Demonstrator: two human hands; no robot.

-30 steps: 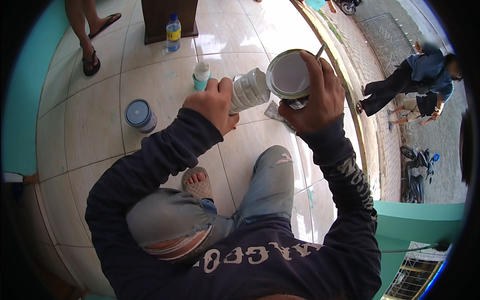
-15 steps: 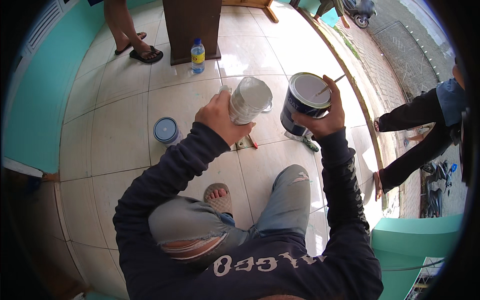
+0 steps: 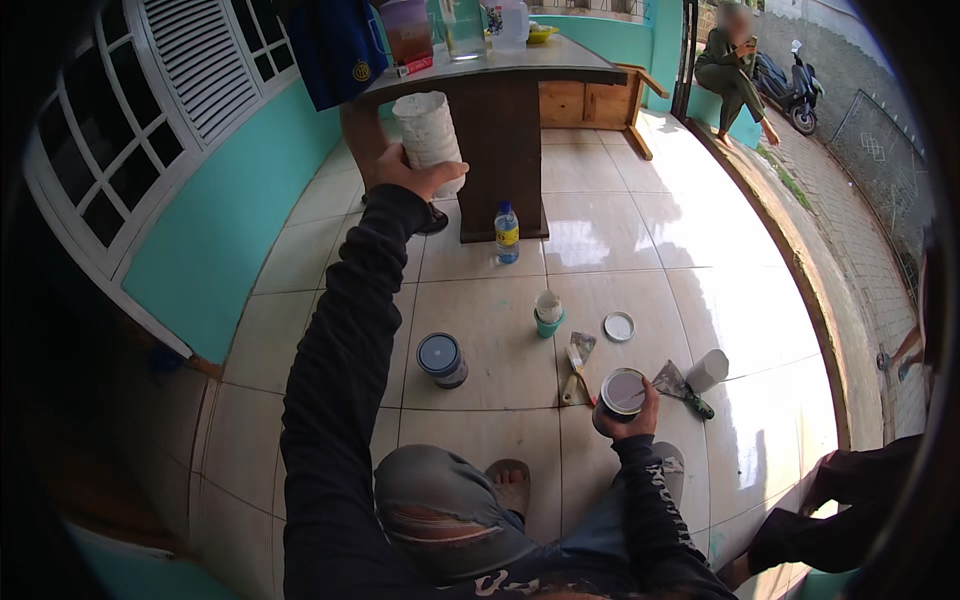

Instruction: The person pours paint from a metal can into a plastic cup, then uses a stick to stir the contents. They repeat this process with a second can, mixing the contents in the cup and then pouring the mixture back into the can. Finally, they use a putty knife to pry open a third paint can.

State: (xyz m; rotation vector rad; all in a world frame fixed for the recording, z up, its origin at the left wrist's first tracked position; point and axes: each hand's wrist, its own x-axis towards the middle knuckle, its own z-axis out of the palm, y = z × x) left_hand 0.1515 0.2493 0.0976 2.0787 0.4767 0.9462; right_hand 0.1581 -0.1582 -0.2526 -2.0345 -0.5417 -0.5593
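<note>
My left hand (image 3: 412, 176) is stretched far forward at the left, its fingers wrapped round a whitish, ridged cylindrical container (image 3: 428, 128) held up in front of the table. Down at the right, my right hand (image 3: 640, 418) grips an uncovered paint can (image 3: 622, 390) from its side, low over the floor near my knees. Greyish paint shows inside, with a thin stick-like thing at the rim. Ahead of that hand lie a wooden-handled brush (image 3: 571, 376) and a scraper (image 3: 583, 346). Beside it rests a green-handled scraper (image 3: 687, 389) against a white cup (image 3: 709, 370).
A closed can with a blue lid (image 3: 440, 353), a teal cup (image 3: 548, 324) and a round lid (image 3: 619, 326) stand on the tiles. Further off are a water bottle (image 3: 507, 235), a table (image 3: 570, 68) and a person standing behind my left hand. Another person sits at the far right.
My left hand has gone forward, up and left with the whitish container. My right hand has brought the paint can down toward the floor. The view now takes in the table.
</note>
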